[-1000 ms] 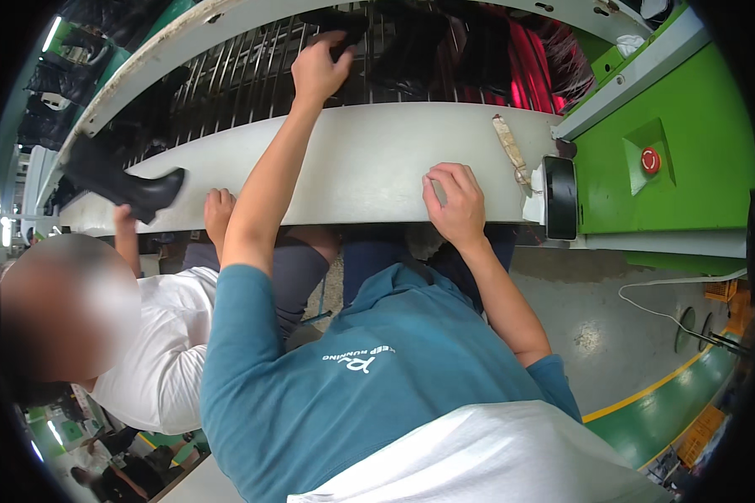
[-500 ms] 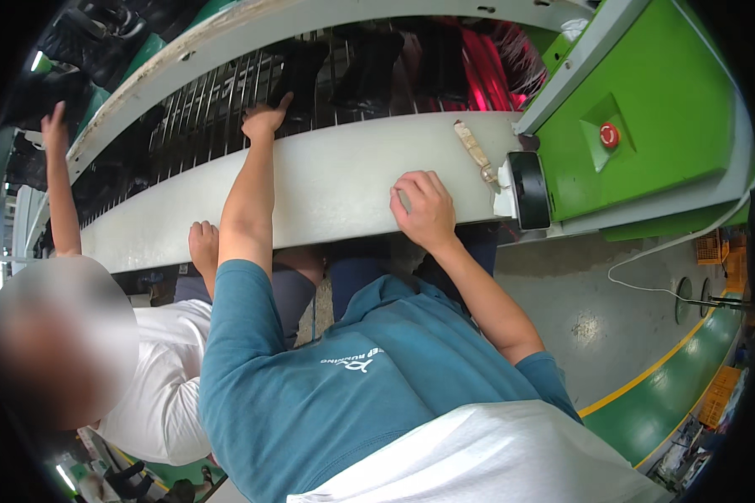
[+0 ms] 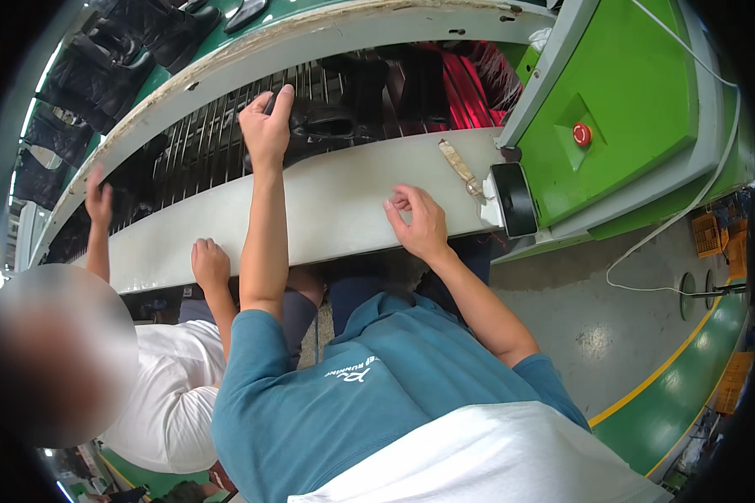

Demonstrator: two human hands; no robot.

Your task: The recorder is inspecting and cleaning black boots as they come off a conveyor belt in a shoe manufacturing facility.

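Now the boot point(image 3: 312, 119) by your left hand point(image 3: 265, 127) lies crosswise on the metal bars point(image 3: 195, 144), just past the far edge of the pale surface point(image 3: 344, 189); half a second ago it pointed away from you. Likely means it's being turned or shifted, handling not finished. Left hand: fingers curled, thumb up, something dark between them. Can't tell if that's boot or how firm the hold is. Boot sits mostly right of that hand, touching or just behind it; overlap hides which. Two more black boots point(image 3: 365, 94) stand farther right on the bars. Your right hand point(image 3: 424, 222) is empty, loosely half-curled, thumb apart from fingers, by the surface's near edge, little changed. Taped tool point(image 3: 457, 163) lies near the surface's right end, well apart from the boot.
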